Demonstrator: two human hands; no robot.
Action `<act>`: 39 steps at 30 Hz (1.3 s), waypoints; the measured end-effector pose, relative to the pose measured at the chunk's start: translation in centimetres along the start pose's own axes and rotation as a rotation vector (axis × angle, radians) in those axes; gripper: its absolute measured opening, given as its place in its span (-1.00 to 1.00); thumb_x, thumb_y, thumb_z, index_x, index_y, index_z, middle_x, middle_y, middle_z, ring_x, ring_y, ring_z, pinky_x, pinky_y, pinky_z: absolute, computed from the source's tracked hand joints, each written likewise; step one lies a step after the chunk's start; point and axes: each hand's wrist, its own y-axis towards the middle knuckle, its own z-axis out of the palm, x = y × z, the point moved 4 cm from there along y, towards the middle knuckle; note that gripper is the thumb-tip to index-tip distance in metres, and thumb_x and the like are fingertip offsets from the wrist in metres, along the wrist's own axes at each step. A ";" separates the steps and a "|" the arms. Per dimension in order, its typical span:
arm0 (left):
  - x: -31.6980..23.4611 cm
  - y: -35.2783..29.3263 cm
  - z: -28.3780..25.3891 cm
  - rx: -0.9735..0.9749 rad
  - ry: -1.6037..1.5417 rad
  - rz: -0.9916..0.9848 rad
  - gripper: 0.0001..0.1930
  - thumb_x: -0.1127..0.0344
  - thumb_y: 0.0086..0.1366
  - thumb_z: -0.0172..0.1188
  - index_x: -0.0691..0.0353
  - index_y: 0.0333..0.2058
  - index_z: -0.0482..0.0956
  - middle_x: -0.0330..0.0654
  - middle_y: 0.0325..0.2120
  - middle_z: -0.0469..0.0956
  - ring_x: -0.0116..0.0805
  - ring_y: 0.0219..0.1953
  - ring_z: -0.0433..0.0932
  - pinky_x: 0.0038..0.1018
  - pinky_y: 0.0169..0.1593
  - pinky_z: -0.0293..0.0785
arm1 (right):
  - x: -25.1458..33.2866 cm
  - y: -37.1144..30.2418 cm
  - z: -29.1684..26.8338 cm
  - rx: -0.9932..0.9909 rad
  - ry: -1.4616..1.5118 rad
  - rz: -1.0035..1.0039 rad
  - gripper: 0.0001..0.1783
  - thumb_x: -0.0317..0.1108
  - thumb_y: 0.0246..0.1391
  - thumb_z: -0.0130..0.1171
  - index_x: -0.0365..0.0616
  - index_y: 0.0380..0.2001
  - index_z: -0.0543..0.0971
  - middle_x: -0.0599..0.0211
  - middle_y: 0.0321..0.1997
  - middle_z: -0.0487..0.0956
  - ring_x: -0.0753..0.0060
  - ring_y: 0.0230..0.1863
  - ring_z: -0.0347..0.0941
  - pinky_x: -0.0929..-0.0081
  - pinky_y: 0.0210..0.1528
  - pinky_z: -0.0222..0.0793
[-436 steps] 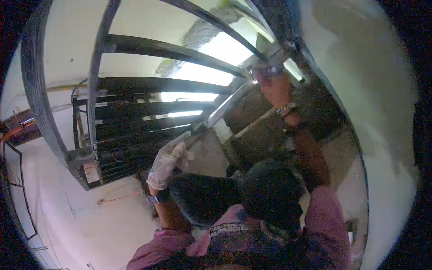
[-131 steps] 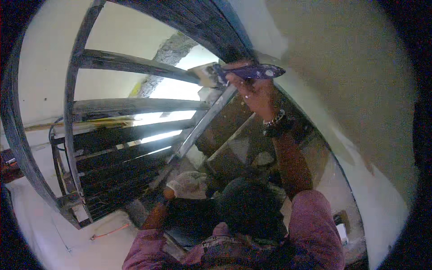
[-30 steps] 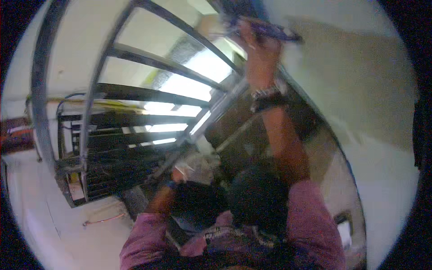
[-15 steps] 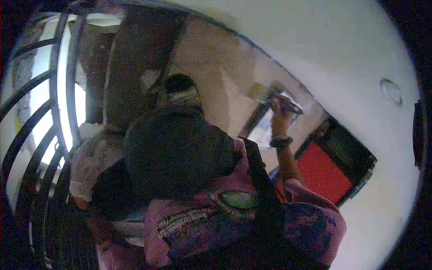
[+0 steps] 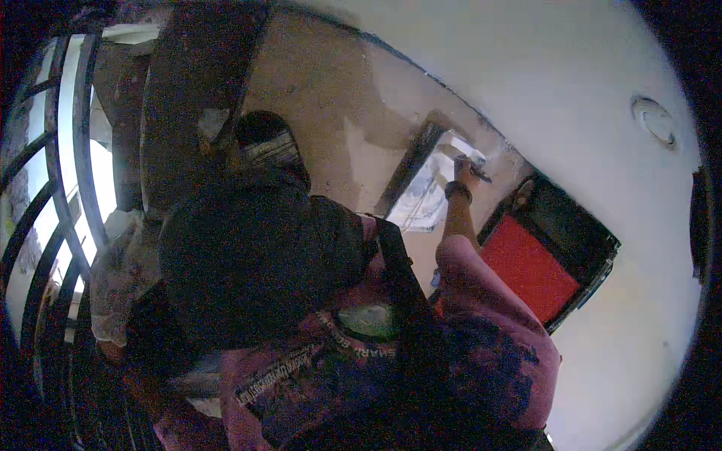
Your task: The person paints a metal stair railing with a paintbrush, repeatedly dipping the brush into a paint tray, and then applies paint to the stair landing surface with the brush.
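My right hand [image 5: 470, 174], with a dark band at the wrist, is closed round a dark-handled tool [image 5: 481, 161]. Its exact kind is too blurred to name. It is over the upper end of a rectangular dark-rimmed tray [image 5: 398, 177], which has a white, streaked inside. A pale block-like part shows beside my fingers. My left hand [image 5: 113, 352] is low at the left, against a crumpled whitish translucent plastic sheet or bag [image 5: 120, 278]. Its fingers are hidden in shadow.
My dark-clad leg [image 5: 241, 263] and dark shoe [image 5: 267, 143] fill the middle. Right of the tray lies a red and black case [image 5: 534, 263]. A pale wall [image 5: 587, 113] runs along the right, and dark metal bars [image 5: 64, 150] stand at the left.
My right hand has drawn the tool from beyond the tray's end onto the tray, uncovering more of its white inside. The whole view has shifted, so things appear further left.
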 end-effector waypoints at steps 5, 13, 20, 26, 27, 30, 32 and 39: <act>-1.2 0.4 -0.4 0.024 0.012 -0.040 -0.54 0.18 0.30 0.06 0.04 0.17 0.38 0.01 0.02 0.46 0.02 0.05 0.45 -0.22 0.12 0.39 | -2.0 3.1 1.2 -0.078 -0.159 -0.265 -0.50 -0.03 0.00 0.31 -0.29 -0.24 0.55 0.21 -0.20 0.61 0.21 -0.24 0.54 0.22 -0.06 0.44; -0.1 -0.2 0.3 0.012 0.022 -0.044 -0.49 0.29 0.22 0.17 -0.03 0.18 0.38 0.01 0.03 0.44 0.03 0.02 0.44 -0.20 0.11 0.38 | -2.4 4.5 0.2 -0.080 -0.253 -0.350 -0.46 0.12 0.07 0.14 -0.23 -0.27 0.60 0.11 -0.31 0.63 0.14 -0.28 0.57 0.18 -0.19 0.47; -1.3 -0.1 -0.6 0.089 -0.244 -0.135 -0.49 0.21 0.24 0.16 0.05 0.19 0.37 0.01 0.06 0.44 0.00 0.03 0.46 -0.26 0.15 0.36 | -4.7 0.7 1.8 0.026 -0.504 -0.422 -0.52 -0.02 0.13 0.06 -0.22 -0.09 0.47 0.08 -0.13 0.55 0.15 -0.10 0.47 0.22 -0.05 0.36; -1.2 -2.0 -0.3 0.081 -0.463 -0.009 -0.51 0.26 0.35 -0.04 0.21 0.23 0.20 -0.02 0.19 0.25 -0.08 0.16 0.33 -0.36 0.23 0.30 | 1.6 -5.2 -0.9 0.387 -0.052 -0.600 -0.52 -0.21 0.18 0.03 -0.25 0.09 0.34 0.07 0.06 0.45 0.20 0.10 0.35 0.27 0.13 0.26; -0.4 -2.0 0.8 0.175 -0.504 -0.054 -0.51 0.28 0.36 -0.08 0.24 0.24 0.17 -0.02 0.22 0.21 -0.10 0.18 0.31 -0.37 0.24 0.29 | 3.8 -5.7 -1.1 0.451 0.075 -0.612 -0.51 -0.24 0.18 0.03 -0.26 0.12 0.32 0.07 0.09 0.44 0.21 0.13 0.33 0.28 0.16 0.24; 1.5 -1.6 3.6 0.200 -0.651 -0.084 -0.51 0.32 0.40 -0.18 0.33 0.26 0.07 -0.03 0.30 0.10 -0.14 0.26 0.23 -0.41 0.27 0.26 | 10.8 -8.7 0.5 0.685 0.456 -0.609 -0.48 -0.34 0.21 0.02 -0.28 0.20 0.25 0.06 0.19 0.39 0.24 0.23 0.27 0.30 0.25 0.18; 1.7 -1.4 5.0 0.203 -0.739 0.050 -0.49 0.32 0.41 -0.18 0.30 0.28 0.01 -0.06 0.32 0.04 -0.15 0.27 0.21 -0.41 0.27 0.25 | 15.4 -13.7 4.2 0.873 0.771 -0.514 -0.42 -0.38 0.18 0.07 -0.29 0.24 0.21 0.06 0.24 0.36 0.26 0.27 0.24 0.32 0.27 0.17; 3.6 -2.6 6.7 0.099 -0.849 -0.207 -0.47 0.25 0.35 0.03 0.36 0.22 0.20 -0.06 0.20 0.27 -0.25 0.20 0.31 -0.42 0.20 0.34 | 37.1 -40.0 8.3 1.216 1.097 -0.723 -0.61 -0.37 0.19 0.12 -0.23 0.07 0.43 0.21 0.01 0.52 0.30 -0.06 0.51 0.38 0.02 0.44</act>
